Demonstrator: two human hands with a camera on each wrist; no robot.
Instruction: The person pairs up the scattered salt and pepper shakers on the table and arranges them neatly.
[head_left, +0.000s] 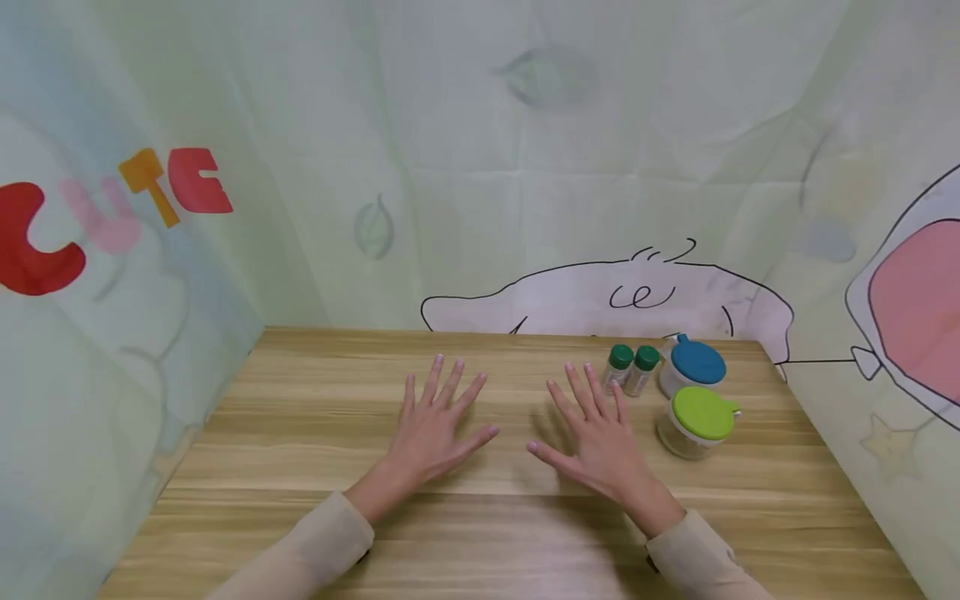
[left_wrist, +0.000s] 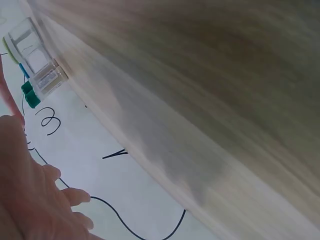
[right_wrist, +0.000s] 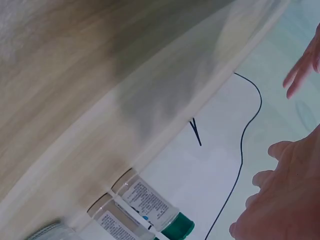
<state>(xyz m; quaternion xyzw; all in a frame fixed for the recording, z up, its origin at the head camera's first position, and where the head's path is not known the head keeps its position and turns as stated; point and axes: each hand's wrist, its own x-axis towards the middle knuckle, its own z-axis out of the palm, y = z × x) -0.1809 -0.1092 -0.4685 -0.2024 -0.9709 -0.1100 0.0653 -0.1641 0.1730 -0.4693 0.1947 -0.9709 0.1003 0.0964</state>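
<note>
Both hands are shown flat on the wooden table (head_left: pixel 315 417), palms down, fingers straight and spread, nothing held. The left hand (head_left: pixel 435 425) lies well apart from every container; the right hand (head_left: pixel 600 442) lies nearest the two small vials (head_left: pixel 632 368), which stand upright side by side just beyond its fingertips. To the right of that hand a squat clear jar with a green lid (head_left: pixel 701 421) is seen close by, and behind it a pale jar with a blue lid (head_left: pixel 693 367). The vials are narrow, clear cylinders with dark green screw caps and printed labels, visible in the right wrist view (right_wrist: pixel 145 200); being tall and slender, they would probably be toppled by a careless sideways sweep of the fingers, and each could knock over its neighbour. The jars, wide and low, look more stable, though their smooth walls may be slippery. The table surface is smooth, pale wood-grain laminate. A thin printed fabric curtain (head_left: pixel 525 167) hangs behind, creased.
</note>
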